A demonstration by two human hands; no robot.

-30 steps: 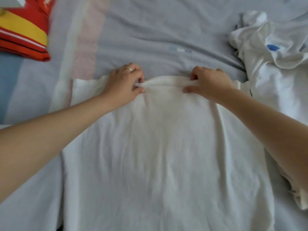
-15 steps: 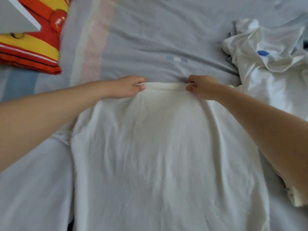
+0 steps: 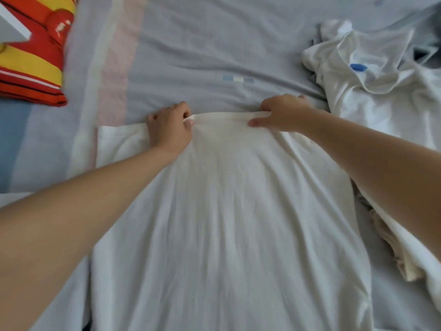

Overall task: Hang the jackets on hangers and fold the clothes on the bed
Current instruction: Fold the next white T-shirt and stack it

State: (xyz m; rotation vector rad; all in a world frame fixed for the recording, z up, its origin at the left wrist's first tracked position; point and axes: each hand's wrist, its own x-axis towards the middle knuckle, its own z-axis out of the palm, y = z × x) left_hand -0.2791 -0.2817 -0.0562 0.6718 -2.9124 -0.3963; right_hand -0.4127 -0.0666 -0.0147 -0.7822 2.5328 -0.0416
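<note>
A white T-shirt lies spread on the grey bed sheet, its far edge towards the top of the view. My left hand pinches that far edge on the left, thumb and fingers curled round the fabric. My right hand grips the same edge on the right, thumb pressed on top. The strip of cloth between the two hands is pulled taut. A short sleeve lies flat to the left of my left hand.
A crumpled pile of white clothes with a blue label sits at the right. A red and yellow striped cushion lies at the top left. Cream fabric bunches under my right forearm.
Both hands keep hold of the shirt's far edge. They lifted it half a second ago and have now laid it back down, with the left sleeve spread flat again.
</note>
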